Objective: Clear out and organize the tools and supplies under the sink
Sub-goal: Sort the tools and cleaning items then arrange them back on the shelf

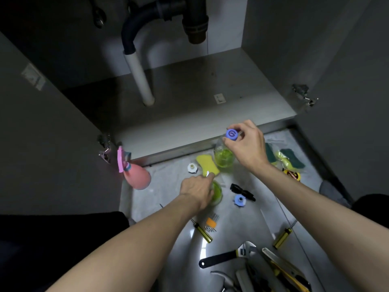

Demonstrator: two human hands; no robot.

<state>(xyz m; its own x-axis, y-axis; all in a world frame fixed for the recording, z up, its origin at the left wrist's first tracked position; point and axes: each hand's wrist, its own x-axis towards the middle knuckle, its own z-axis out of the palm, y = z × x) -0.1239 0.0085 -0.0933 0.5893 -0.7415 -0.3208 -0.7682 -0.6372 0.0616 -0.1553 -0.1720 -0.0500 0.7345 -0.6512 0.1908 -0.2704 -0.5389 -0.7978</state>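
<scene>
Your right hand (246,144) reaching forward, fingers pinching the blue cap (231,134) of a green-liquid bottle (224,157) on the floor (259,209) before the open cabinet, your left hand (197,191) lying curled around a second green bottle (217,193) beside the yellow sponge (207,166).

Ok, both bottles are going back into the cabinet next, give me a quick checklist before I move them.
1. Right hand grips the blue cap of the far bottle: ok.
2. Left hand grips the near bottle: ok.
3. Near bottle capped: cannot tell, the hand hides its top.
4. Cabinet floor free of things where bottles would land: ok.
5. Yellow sponge clear of the left hand: not ok, fingertips are right at it.
6. Loose blue cap accounted for: not ok, it lies on the floor.
</scene>
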